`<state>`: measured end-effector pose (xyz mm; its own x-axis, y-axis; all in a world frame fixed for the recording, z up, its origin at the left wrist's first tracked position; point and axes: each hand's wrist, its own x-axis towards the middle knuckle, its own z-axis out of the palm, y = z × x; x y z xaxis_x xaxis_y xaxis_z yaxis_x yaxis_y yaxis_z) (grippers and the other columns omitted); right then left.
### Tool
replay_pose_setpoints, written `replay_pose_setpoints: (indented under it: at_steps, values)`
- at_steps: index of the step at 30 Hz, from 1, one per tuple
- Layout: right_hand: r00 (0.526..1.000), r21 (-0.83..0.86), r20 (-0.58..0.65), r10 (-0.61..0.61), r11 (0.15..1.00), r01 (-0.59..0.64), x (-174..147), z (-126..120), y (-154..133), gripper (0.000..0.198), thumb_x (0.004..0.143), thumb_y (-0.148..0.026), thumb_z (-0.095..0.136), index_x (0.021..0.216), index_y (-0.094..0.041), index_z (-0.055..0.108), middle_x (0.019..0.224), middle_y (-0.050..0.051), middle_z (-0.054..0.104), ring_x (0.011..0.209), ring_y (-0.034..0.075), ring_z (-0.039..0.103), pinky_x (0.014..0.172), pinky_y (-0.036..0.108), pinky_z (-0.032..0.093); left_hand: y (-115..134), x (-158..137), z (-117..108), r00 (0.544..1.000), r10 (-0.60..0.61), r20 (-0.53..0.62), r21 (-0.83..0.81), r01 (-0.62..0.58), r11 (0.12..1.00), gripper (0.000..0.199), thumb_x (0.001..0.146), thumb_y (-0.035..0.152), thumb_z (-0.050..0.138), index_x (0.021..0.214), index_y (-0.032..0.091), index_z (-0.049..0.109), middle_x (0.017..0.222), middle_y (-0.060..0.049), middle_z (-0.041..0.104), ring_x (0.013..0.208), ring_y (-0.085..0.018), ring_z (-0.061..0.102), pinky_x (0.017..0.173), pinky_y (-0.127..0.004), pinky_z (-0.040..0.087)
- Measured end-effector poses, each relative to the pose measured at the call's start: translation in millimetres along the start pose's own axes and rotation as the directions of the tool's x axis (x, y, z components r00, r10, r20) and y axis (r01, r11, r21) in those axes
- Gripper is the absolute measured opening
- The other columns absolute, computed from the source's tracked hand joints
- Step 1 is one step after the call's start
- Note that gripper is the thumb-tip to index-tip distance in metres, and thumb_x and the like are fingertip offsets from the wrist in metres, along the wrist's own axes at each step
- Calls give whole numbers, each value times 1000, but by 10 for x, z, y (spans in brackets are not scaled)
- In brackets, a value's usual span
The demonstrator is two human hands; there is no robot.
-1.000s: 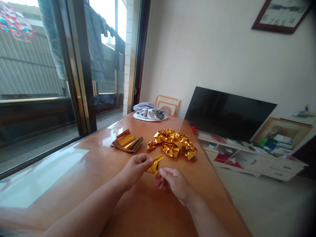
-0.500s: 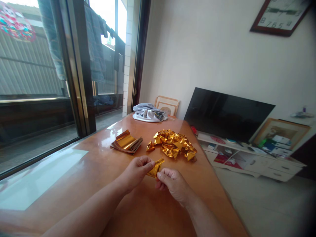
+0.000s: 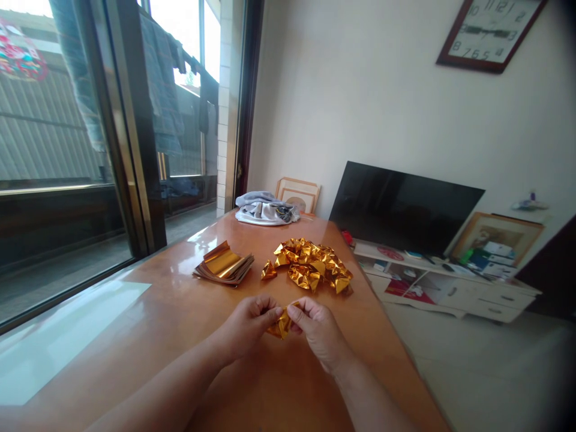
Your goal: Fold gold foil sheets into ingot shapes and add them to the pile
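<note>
Between my two hands is a small piece of folded gold foil paper (image 3: 281, 326), held above the near part of the table. My left hand (image 3: 252, 324) pinches its left side with thumb and fingers. On the opposite side my right hand (image 3: 315, 329) is closed on the upper right edge, thumb on top. Fingers cover much of the piece. Beyond my left hand lies a stack of gold foil paper sheets (image 3: 224, 264), the top one curling up. A heap of folded gold foil pieces (image 3: 315, 264) sits past my right hand, with one single folded piece (image 3: 269, 270) at its left.
The brown glossy table (image 3: 180, 324) stretches away from me. A bundle of grey and white cloth (image 3: 266, 210) lies at its far end. Glass sliding doors (image 3: 130, 132) run along the left. To the right stand a television (image 3: 405, 207) and a low white cabinet (image 3: 468, 297).
My right hand has moved up along the foil piece, and its fingers now grip the upper right edge, closer to my left hand. The view has shifted slightly to the right.
</note>
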<state>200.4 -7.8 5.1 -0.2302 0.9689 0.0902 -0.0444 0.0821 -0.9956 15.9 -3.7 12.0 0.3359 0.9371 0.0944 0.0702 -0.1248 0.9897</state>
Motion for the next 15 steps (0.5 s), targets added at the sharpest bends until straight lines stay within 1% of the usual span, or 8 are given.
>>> replay_pose_setpoints:
  at_steps: [3, 7, 9, 12, 15]
  values:
    - [999, -38, -32, -13, 999, 12, 7, -18, -5, 39, 81, -55, 73, 77, -17, 63, 70, -1, 58, 67, 13, 50, 65, 26, 42, -5, 4, 1, 1000, 16, 6, 38, -16, 999, 42, 84, 55, 67, 76, 14, 62, 70, -1, 60, 64, -12, 50, 60, -24, 37]
    - [1000, -19, 18, 9, 1000, -8, -8, -43, -35, 35, 81, -51, 74, 79, -18, 64, 70, -1, 59, 66, 13, 50, 64, 27, 41, -18, 12, -8, 999, 34, -4, 98, -33, 995, 42, 82, 55, 68, 74, 15, 61, 67, 1, 57, 62, -12, 47, 58, -23, 35]
    - [1000, -14, 23, 19, 1000, -19, -13, -50, -50, 35, 79, -51, 75, 79, -18, 64, 70, -1, 60, 66, 13, 50, 64, 27, 40, -11, 12, -9, 1000, 28, -5, 108, -27, 994, 41, 81, 55, 69, 73, 15, 61, 66, 1, 56, 62, -12, 46, 58, -24, 35]
    - [1000, -11, -10, 11, 1000, -11, -9, -61, -63, 35, 78, -52, 75, 76, -18, 63, 69, -1, 60, 66, 14, 51, 66, 28, 42, 34, 4, -9, 1000, 1, 3, 63, -1, 998, 40, 83, 54, 68, 75, 15, 62, 68, 1, 58, 64, -12, 48, 61, -25, 37]
    - [999, 23, -40, -19, 1000, 19, 6, -85, -66, 33, 80, -49, 74, 77, -18, 64, 70, -1, 60, 67, 14, 51, 67, 28, 41, 93, -5, -21, 999, -28, -16, -9, 28, 1000, 42, 88, 56, 61, 82, 14, 65, 74, -2, 62, 70, -15, 52, 66, -27, 40]
